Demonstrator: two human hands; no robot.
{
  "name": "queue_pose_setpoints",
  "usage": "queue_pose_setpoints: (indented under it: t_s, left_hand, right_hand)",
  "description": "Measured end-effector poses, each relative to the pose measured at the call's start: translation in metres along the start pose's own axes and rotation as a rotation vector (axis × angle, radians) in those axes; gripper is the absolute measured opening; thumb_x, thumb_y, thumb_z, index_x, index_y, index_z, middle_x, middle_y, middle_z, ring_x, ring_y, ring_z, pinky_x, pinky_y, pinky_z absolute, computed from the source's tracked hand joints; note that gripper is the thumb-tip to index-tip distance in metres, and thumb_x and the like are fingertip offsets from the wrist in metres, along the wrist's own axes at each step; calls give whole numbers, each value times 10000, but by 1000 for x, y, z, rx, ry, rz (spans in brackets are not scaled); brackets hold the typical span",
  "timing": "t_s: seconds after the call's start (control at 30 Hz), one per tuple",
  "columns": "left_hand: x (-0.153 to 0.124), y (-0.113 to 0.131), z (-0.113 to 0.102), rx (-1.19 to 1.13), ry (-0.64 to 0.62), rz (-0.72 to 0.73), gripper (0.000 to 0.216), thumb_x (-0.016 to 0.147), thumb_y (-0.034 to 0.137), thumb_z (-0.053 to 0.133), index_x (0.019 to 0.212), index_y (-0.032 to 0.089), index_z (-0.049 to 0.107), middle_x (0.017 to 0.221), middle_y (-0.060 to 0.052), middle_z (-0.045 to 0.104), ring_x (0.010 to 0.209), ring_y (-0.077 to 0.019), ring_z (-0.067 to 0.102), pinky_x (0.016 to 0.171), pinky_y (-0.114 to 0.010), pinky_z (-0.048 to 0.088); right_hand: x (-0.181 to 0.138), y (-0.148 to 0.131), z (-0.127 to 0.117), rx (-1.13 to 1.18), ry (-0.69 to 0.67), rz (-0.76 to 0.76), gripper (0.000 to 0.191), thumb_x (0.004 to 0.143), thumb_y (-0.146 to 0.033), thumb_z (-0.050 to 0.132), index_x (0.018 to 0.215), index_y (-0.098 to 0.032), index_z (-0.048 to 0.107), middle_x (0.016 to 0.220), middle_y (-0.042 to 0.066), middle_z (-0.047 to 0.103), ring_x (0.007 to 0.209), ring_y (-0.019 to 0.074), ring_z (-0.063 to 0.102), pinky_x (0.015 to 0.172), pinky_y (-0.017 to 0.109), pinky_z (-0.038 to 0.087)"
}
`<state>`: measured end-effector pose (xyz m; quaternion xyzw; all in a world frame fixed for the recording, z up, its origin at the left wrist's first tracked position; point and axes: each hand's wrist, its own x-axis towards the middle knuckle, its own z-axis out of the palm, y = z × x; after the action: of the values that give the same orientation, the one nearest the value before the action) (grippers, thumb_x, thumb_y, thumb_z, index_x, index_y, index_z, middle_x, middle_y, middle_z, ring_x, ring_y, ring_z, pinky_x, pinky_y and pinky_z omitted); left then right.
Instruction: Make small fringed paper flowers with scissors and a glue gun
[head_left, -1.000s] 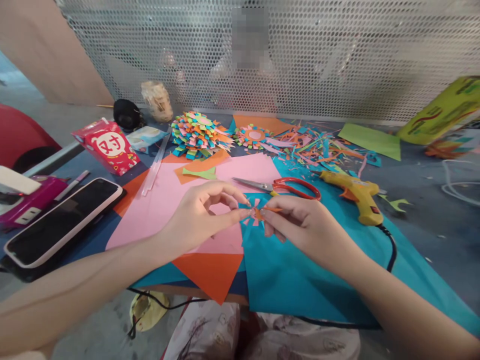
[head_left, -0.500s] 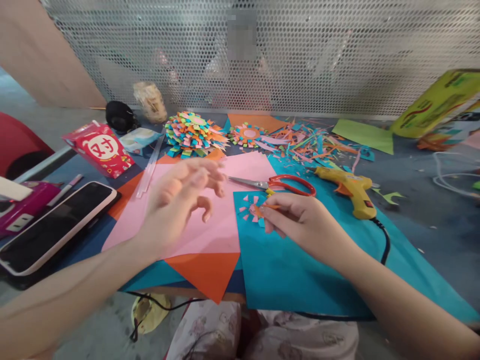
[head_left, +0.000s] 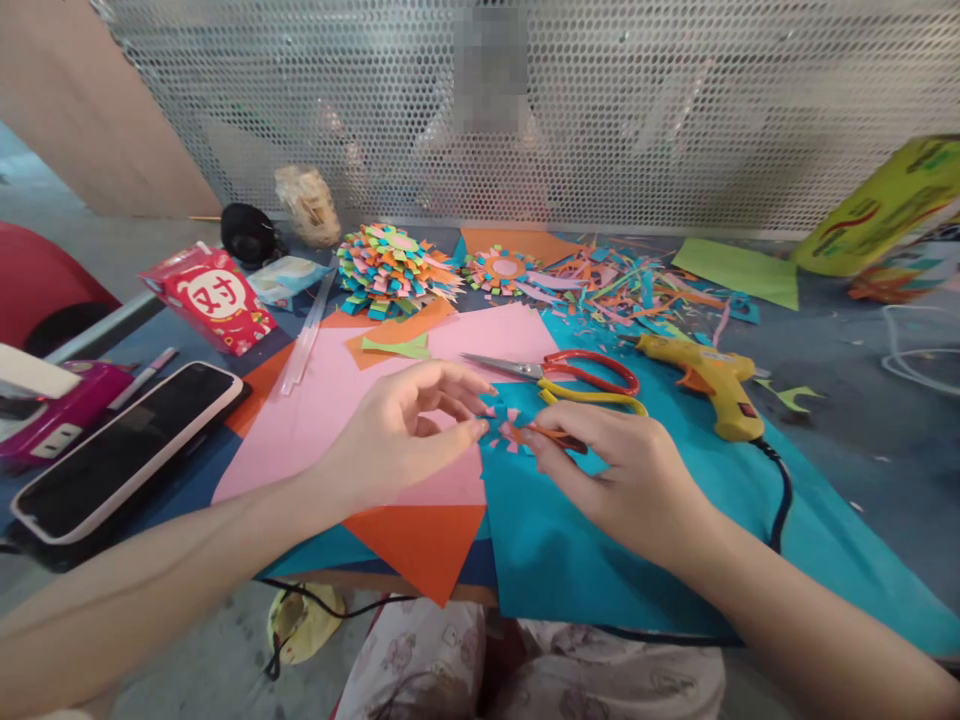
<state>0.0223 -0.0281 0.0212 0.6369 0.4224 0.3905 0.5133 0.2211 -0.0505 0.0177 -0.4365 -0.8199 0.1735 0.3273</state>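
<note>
Right hand pinches orange strip at three o'clock of paper flower; left hand half-curled, grip unclear. Keep your pinch light: it may crease.

Red packet: between nine and ten o'clock, on the surface; one big Chinese character in a white patch, its two halves set 又 and 寸, reading as 对; the small print around it is too fine to read.
Yellow-green package: between two and three o'clock, lying tilted; dark green lettering and a red curved mark, slanted and too blurred to spell out.
Glue gun: near three o'clock; any marking on its red switch is too small to make out.
</note>
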Motion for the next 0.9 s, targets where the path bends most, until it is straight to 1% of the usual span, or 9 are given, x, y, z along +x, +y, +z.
queue_pose_setpoints:
  t_s: [0.1, 0.2, 0.3, 0.5, 0.63, 0.7, 0.77, 0.83, 0.9]
  left_hand:
    - [0, 0, 1, 22, -9, 5, 235, 679, 200, 691, 899, 162, 616, 902, -57, 669, 762, -150, 641, 474, -191, 446]
    - [1, 0, 1, 15, 5, 10, 288, 669, 203, 694, 938, 162, 600, 941, -65, 661, 770, -150, 640, 469, -187, 447]
    - [1, 0, 1, 17, -28, -20, 310, 668, 199, 683, 964, 156, 602, 932, -68, 666, 771, -158, 645, 455, -187, 447]
    - [1, -1, 2, 49, -45, 38, 246, 691, 178, 653, 933, 159, 616, 853, -45, 674, 775, -148, 645, 552, -217, 500]
    - [0, -4, 2, 95, -39, 75, 227, 719, 188, 649, 939, 162, 596, 876, -49, 665, 783, -147, 644, 553, -218, 509]
    - [-2, -5, 2, 168, 12, 155, 257, 734, 195, 664, 976, 173, 580, 940, -58, 666, 803, -147, 641, 515, -199, 491]
    - [-4, -7, 2, 321, 99, 336, 299, 735, 162, 679, 1015, 190, 578, 987, -62, 673, 821, -147, 637, 517, -201, 491]
    - [-5, -7, 1, 504, 154, 574, 296, 736, 105, 671, 1004, 209, 602, 962, -51, 696, 831, -155, 647, 615, -251, 535]
    - [-7, -7, 0, 638, 147, 766, 268, 753, 68, 642, 965, 231, 631, 896, -34, 723, 830, -167, 667, 747, -321, 556]
  right_hand:
    - [0, -2, 0, 0, -18, 7, 222, 886, -172, 482, 669, -209, 515, 588, -13, 556, 515, 103, 482, 506, 227, 362]
    - [0, -3, -1, 18, -20, 20, 223, 882, -165, 485, 666, -213, 510, 582, -19, 547, 512, 102, 478, 502, 227, 355]
    - [0, -3, -2, 29, -34, 19, 223, 887, -162, 492, 672, -212, 518, 590, -21, 558, 516, 98, 484, 506, 222, 366]
    - [-2, -2, -1, 46, -46, -1, 209, 883, -143, 514, 687, -209, 537, 614, -16, 589, 539, 99, 513, 526, 215, 395]
    - [-2, -5, -1, 94, -72, 42, 229, 882, -166, 503, 661, -214, 536, 607, -7, 596, 548, 112, 523, 538, 231, 408]
    - [0, -7, -1, 140, -90, 92, 243, 881, -186, 499, 643, -214, 533, 590, -5, 590, 549, 118, 527, 534, 238, 406]
    - [1, -8, -2, 217, -99, 151, 263, 886, -218, 501, 625, -210, 529, 573, -6, 582, 543, 115, 525, 516, 237, 395]
    - [3, -8, -2, 308, -100, 202, 281, 886, -247, 505, 608, -206, 523, 558, -14, 569, 515, 104, 500, 491, 231, 378]
    - [5, -7, -2, 380, -104, 234, 277, 876, -257, 506, 604, -205, 522, 540, -25, 552, 475, 91, 457, 469, 227, 360]
